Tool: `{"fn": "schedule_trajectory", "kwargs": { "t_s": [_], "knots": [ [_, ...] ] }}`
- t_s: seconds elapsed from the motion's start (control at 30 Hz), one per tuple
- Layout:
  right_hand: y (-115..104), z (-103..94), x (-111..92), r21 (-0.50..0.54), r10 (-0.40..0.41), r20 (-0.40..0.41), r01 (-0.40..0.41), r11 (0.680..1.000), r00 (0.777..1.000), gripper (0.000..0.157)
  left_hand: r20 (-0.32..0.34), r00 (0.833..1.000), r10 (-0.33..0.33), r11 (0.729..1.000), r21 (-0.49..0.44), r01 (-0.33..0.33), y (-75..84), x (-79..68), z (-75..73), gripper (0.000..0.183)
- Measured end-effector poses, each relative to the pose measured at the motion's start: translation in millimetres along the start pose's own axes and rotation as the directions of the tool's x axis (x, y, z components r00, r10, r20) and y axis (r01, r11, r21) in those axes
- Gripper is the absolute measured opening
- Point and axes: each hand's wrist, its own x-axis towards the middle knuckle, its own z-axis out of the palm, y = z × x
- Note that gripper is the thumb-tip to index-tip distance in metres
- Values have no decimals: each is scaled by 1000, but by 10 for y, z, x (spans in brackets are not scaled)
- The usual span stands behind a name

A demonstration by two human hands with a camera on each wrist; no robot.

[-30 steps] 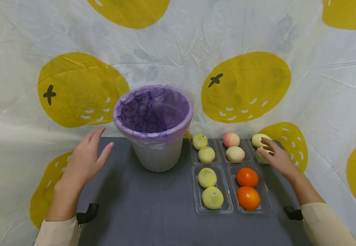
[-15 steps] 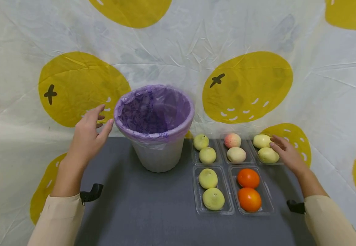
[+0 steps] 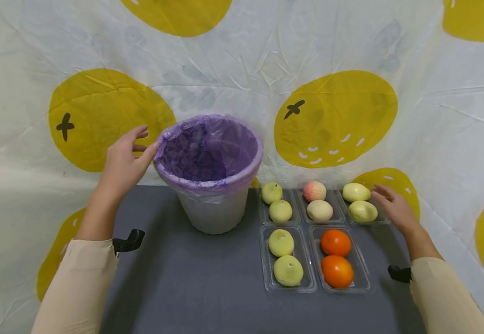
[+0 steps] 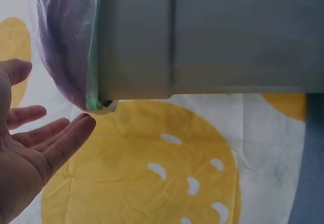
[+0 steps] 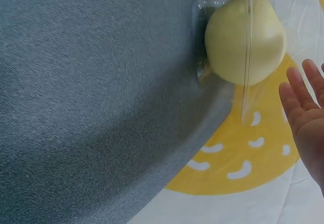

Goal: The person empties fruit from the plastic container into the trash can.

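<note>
A bin (image 3: 214,217) with a purple plastic bag (image 3: 175,160) folded over its rim stands on the dark table. My left hand (image 3: 124,162) is at the left side of that rim, thumb tip right by the bag. In the left wrist view, the fingers (image 4: 71,143) are spread, just beside the bag's edge. My right hand (image 3: 396,208) hovers at the right side of a clear tray (image 3: 381,221) holding two pale yellow fruits (image 3: 363,211). The right wrist view shows one pear-like fruit (image 5: 238,42) in the tray, apart from the relaxed fingers (image 5: 293,95).
Several more clear trays stand left of my right hand. One holds two orange-red fruits (image 3: 337,271), another a pinkish fruit (image 3: 314,190) and a cream one (image 3: 319,211). Round yellow-green fruits (image 3: 288,271) fill two others. A fruit-printed cloth (image 3: 233,65) hangs behind the table.
My left hand has risen and moved right to the bin's rim. My right hand has drawn back to the right from over the pale yellow fruits, which stay in their tray.
</note>
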Motion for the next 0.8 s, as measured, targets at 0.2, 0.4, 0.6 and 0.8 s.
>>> {"fn": "schedule_trajectory", "kwargs": {
  "t_s": [0.2,0.4,0.6,0.8],
  "knots": [
    [150,-79,46,-9,6,-40,-7,1000,999,68,60,988,-141,988,-61,145,-23,98,30,70],
    [292,-128,114,23,3,-85,-1,1000,996,66,94,974,-207,958,-181,222,-83,194,66,70],
    [372,-121,172,-21,-8,-81,6,1000,997,65,128,967,-222,921,-299,251,-133,254,105,66],
    [382,-102,215,-124,57,-7,-57,991,998,68,140,964,-227,907,-330,261,-178,270,140,59]
  ]
}}
